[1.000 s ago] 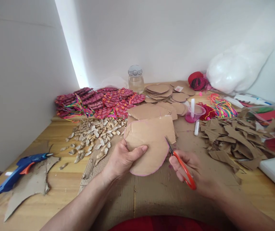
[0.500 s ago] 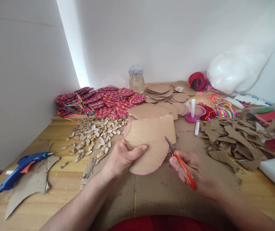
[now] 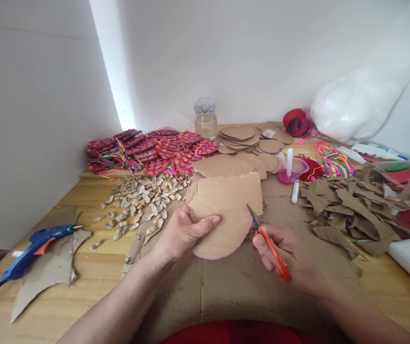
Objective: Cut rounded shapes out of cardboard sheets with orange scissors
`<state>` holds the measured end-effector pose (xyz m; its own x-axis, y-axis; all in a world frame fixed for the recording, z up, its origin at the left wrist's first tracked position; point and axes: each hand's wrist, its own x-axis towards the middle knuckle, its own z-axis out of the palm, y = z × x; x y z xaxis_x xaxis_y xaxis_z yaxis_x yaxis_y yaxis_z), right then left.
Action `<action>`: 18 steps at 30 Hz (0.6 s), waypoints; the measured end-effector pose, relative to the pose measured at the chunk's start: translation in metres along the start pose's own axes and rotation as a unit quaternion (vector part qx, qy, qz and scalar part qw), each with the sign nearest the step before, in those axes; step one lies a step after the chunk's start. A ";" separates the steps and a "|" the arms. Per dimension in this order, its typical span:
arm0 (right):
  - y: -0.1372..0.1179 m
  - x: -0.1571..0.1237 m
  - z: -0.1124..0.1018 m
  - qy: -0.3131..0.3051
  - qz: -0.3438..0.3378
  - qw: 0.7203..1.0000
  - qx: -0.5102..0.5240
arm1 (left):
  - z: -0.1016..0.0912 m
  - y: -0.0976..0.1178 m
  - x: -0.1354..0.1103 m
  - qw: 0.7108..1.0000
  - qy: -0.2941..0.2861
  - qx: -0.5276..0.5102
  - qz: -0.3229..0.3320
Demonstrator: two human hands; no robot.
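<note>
My left hand grips a piece of cardboard by its left side, thumb on top and fingers hidden beneath. A purple line runs along the cardboard's edge, and its lower part is rounded. My right hand is closed around the orange handles of a pair of scissors. The dark blades meet the cardboard at its right side, where the rounded edge joins the uncut upper part. Just behind the held piece lies more cut cardboard.
Peanut shells and a blue glue gun lie to the left. Red patterned pieces with colourful strings, a jar and cardboard discs stand behind. Cardboard scraps and a pink cup are on the right.
The whole view has shifted slightly to the right and the scissor handles have drawn a little closer together. Both hands keep their hold in nearly the same place.
</note>
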<state>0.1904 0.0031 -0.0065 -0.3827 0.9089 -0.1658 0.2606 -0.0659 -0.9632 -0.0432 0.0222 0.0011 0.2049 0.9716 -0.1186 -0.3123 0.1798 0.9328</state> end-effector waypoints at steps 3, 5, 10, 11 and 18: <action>-0.003 -0.001 0.000 -0.005 0.009 1.000 0.019 | 0.002 -0.003 0.000 1.000 -0.002 -0.011 -0.020; -0.004 -0.002 -0.001 -0.006 0.009 1.000 0.014 | 0.002 -0.004 0.000 1.000 -0.001 -0.013 -0.023; -0.002 -0.004 0.000 -0.001 0.029 0.999 0.034 | 0.001 -0.005 0.001 1.000 0.002 -0.010 -0.005; -0.002 -0.004 0.001 0.005 0.030 0.999 0.034 | 0.001 -0.005 0.001 1.000 0.000 -0.011 -0.004; -0.013 -0.001 -0.002 0.019 0.009 0.998 -0.058 | 0.001 -0.003 0.001 1.000 -0.018 -0.014 0.007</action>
<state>0.1888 0.0039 0.0060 -0.3448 0.9227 -0.1724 0.3691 -0.0356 -0.9287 -0.0407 0.0221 -0.0016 0.2336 0.9678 -0.0935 -0.3406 0.1715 0.9244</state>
